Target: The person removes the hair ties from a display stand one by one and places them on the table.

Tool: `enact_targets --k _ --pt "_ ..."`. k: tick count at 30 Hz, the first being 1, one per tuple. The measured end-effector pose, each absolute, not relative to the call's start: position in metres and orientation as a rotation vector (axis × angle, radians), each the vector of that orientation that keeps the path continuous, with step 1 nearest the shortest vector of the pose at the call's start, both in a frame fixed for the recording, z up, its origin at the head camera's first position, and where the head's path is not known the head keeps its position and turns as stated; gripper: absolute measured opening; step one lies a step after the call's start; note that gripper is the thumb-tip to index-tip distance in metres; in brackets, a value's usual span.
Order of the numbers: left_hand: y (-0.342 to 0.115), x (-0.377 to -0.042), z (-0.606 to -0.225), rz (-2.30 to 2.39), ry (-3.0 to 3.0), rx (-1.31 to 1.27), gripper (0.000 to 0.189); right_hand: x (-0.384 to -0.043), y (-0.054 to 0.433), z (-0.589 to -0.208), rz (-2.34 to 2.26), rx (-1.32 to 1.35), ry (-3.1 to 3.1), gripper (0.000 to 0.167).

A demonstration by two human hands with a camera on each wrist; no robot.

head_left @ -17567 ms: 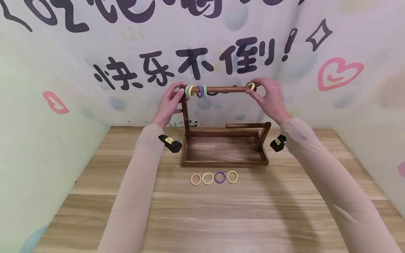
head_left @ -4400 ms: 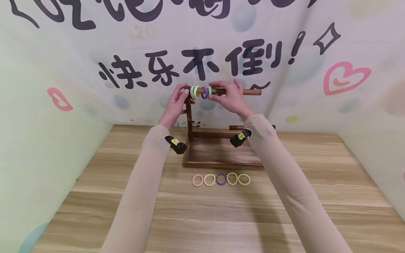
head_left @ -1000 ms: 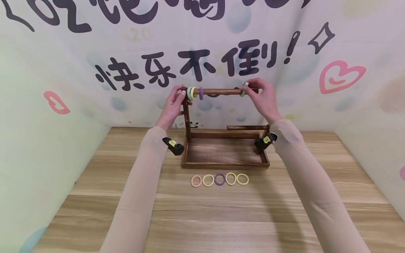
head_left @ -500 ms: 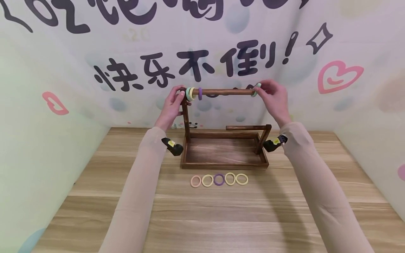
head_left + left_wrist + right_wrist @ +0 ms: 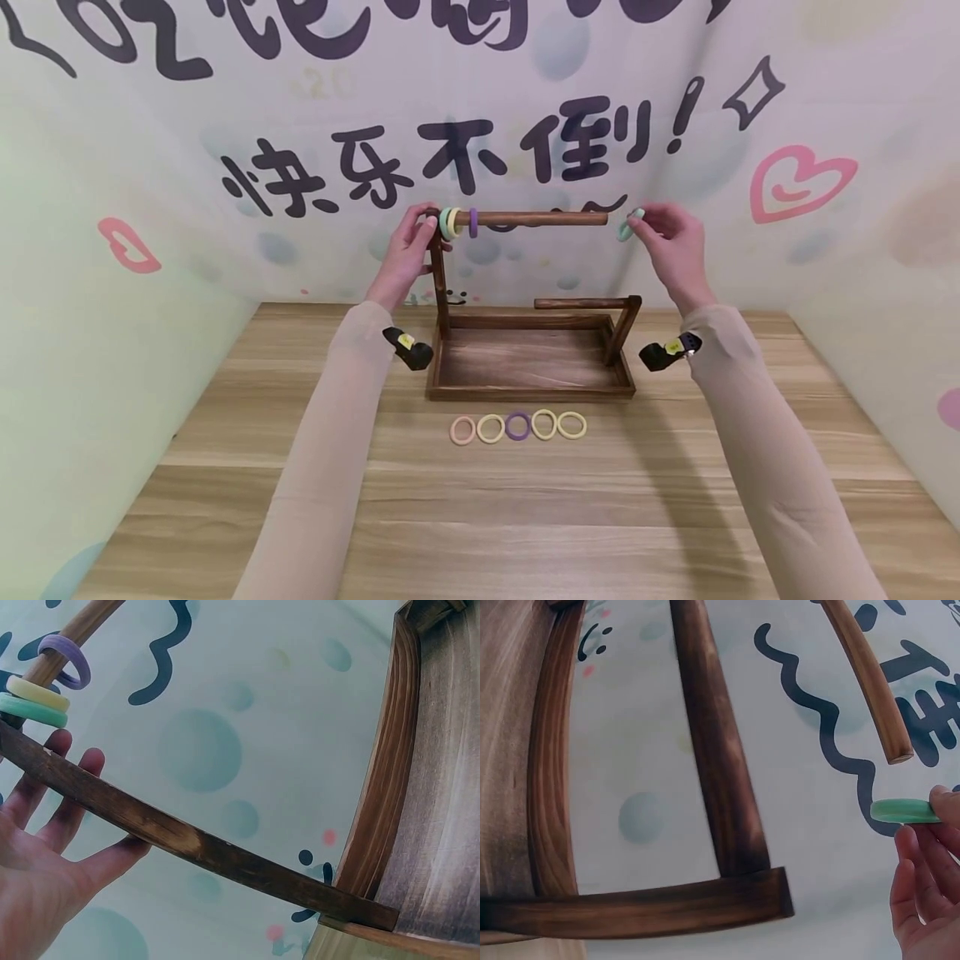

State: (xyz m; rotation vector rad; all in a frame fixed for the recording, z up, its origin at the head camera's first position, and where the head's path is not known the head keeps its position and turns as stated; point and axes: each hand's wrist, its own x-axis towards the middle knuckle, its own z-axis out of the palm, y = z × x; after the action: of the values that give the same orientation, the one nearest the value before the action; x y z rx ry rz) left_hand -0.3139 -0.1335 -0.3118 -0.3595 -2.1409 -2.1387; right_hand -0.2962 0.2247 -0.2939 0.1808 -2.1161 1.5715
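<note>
My right hand (image 5: 672, 250) pinches a mint-green hair tie (image 5: 625, 232) between thumb and fingers, just right of the free end of the top rod (image 5: 547, 218). In the right wrist view that hair tie (image 5: 901, 811) is seen edge-on, apart from the rod's tip. My left hand (image 5: 402, 257) grips the top of the tall post (image 5: 442, 287) of the dark wooden stand, thumb in front and fingers behind. Beside it on the rod hang a mint-green hair tie (image 5: 34, 710), a pale yellow one (image 5: 37, 694) and a purple one (image 5: 66, 658).
The stand's shallow tray (image 5: 532, 393) rests on the wood-grain table (image 5: 525, 517). A shorter arm (image 5: 581, 303) rises at its right. In front lies a row of hair ties: pink (image 5: 462, 431), purple (image 5: 517, 426) and several pale yellow (image 5: 572, 426). A printed cloth (image 5: 480, 83) hangs behind.
My right hand has slid the mint-green hair tie rightward along the top rod and off its free end. Earlier, a pale yellow one left the rod and joined the table row. My left hand stays.
</note>
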Motion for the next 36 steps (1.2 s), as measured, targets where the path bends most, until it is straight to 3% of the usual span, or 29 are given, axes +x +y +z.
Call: enact_targets --k 12,19,36 --pt "-0.134 -0.314 -0.314 -2.142 -2.133 -0.347 0.031 -0.275 0.233 -0.319 1.579 0.215 -2.200 0.031" --pt "-0.133 -0.312 -0.312 -2.139 -2.129 -0.351 0.032 -0.262 0.237 -0.332 1.620 0.258 -2.185 0.027" --pt "-0.133 -0.313 -0.312 -2.127 -2.143 -0.354 0.033 -0.233 0.248 -0.334 1.573 0.447 -2.336 0.032"
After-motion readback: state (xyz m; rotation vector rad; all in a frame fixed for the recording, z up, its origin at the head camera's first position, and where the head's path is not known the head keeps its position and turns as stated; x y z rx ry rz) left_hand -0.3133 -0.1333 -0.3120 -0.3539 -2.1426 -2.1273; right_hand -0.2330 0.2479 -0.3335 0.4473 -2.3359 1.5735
